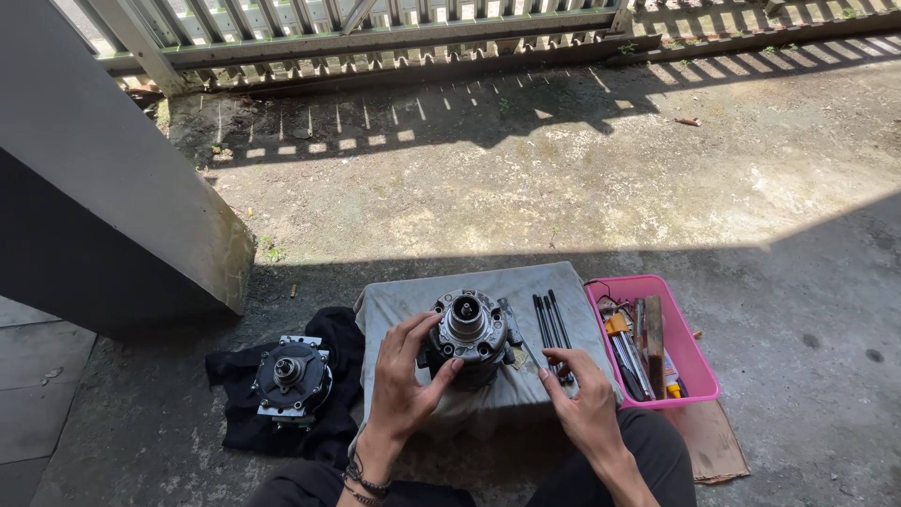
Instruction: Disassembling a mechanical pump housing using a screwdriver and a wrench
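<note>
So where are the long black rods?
In the head view, the long black rods lie on the grey cloth, right of the metal part, beside the pink tray.
</note>
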